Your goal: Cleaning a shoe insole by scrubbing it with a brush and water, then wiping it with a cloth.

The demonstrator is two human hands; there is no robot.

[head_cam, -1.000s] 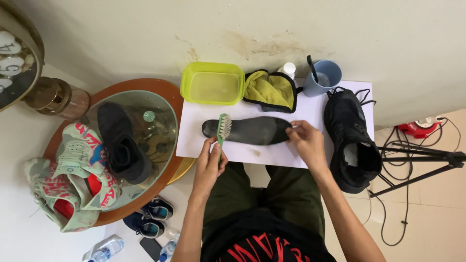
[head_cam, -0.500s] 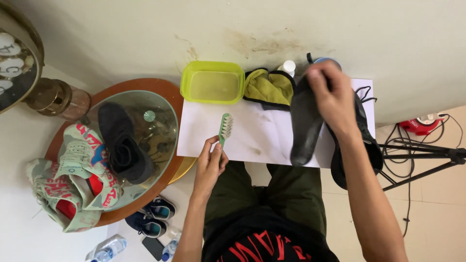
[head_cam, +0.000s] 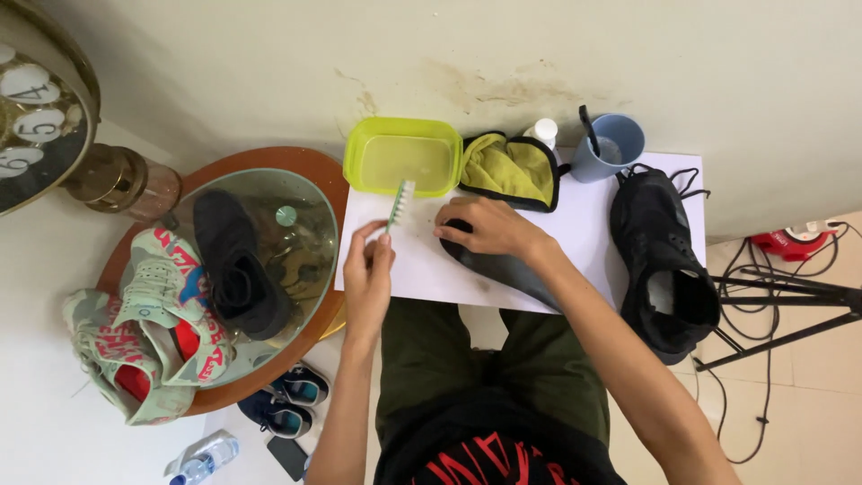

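Observation:
My left hand holds a green-and-white brush upright over the white board, its head near the lime-green tub. My right hand presses on a dark insole that lies slanted on the board, its front end under my fingers. A black shoe lies at the board's right end, its opening toward me.
A yellow cloth in a black pouch, a white bottle and a blue cup stand at the back. On the left, a round glass-topped table carries a black shoe and patterned sneakers. Tripod legs and cables sit right.
My right hand has brought the insole down from beside the black shoe and laid it slanted on the board. The left hand has raised the brush slightly toward the tub.

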